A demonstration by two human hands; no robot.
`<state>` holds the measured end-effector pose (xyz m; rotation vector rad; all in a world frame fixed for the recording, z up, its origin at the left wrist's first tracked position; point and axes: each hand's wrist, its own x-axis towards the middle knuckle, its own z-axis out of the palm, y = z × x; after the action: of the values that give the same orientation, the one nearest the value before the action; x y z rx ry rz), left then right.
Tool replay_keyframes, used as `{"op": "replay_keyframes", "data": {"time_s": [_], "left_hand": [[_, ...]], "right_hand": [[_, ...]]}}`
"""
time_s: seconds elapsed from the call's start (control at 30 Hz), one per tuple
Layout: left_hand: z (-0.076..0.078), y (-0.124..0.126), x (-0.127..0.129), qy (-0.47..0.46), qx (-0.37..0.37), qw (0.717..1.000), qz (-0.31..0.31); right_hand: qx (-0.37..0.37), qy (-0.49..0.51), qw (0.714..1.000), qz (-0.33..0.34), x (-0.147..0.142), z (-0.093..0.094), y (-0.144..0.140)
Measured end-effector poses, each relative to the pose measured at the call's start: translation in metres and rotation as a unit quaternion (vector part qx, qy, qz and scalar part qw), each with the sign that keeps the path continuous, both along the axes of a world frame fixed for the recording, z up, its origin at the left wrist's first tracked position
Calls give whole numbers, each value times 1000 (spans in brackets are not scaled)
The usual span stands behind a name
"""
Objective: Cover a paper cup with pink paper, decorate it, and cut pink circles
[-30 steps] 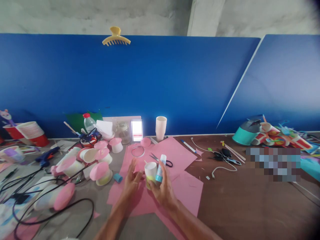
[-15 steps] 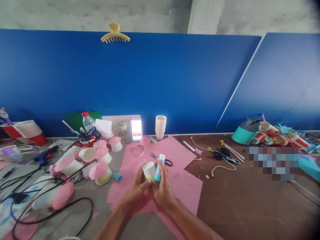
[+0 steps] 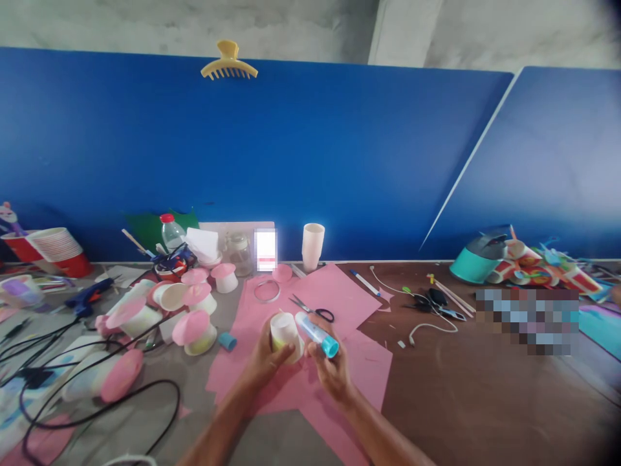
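Nearest the camera, both hands work above pink paper sheets [image 3: 354,369] spread on the table [image 3: 485,401]. The left hand [image 3: 264,362] wraps its fingers around a small white paper cup [image 3: 285,331], held upright. Just beside it, the right hand [image 3: 332,369] pinches a glue stick [image 3: 316,333] that lies tilted, its white tip touching the cup's rim. Beyond them lie scissors [image 3: 313,309], then pink-topped cups [image 3: 194,323] to the left, and a stack of white cups [image 3: 312,246] against the blue partition [image 3: 310,155].

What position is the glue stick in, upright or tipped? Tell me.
Tipped. The glue stick lies slanted in the right hand, its teal end lower right, its other end against the paper cup.
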<state>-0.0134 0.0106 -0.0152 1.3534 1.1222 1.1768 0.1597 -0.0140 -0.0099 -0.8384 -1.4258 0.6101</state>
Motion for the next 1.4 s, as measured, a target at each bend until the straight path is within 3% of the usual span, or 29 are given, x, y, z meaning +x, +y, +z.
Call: {"op": "replay_keyframes", "data": {"time_s": [0.17, 0.43, 0.7, 1.1, 1.4], "left_hand": [[4, -3, 4, 57, 31, 998, 25], [19, -8, 10, 86, 38, 995, 41], [22, -9, 13, 95, 66, 992, 55], [18, -8, 12, 102, 63, 992, 49], [8, -9, 3, 84, 43, 996, 5]], "right_hand": [[104, -83, 991, -23, -7, 3, -9], [148, -152, 975, -66, -6, 15, -14], [214, -206, 950, -93, -10, 21, -15], [204, -236, 943, -118, -9, 17, -9], [108, -159, 978, -78, 5, 16, 0]]}}
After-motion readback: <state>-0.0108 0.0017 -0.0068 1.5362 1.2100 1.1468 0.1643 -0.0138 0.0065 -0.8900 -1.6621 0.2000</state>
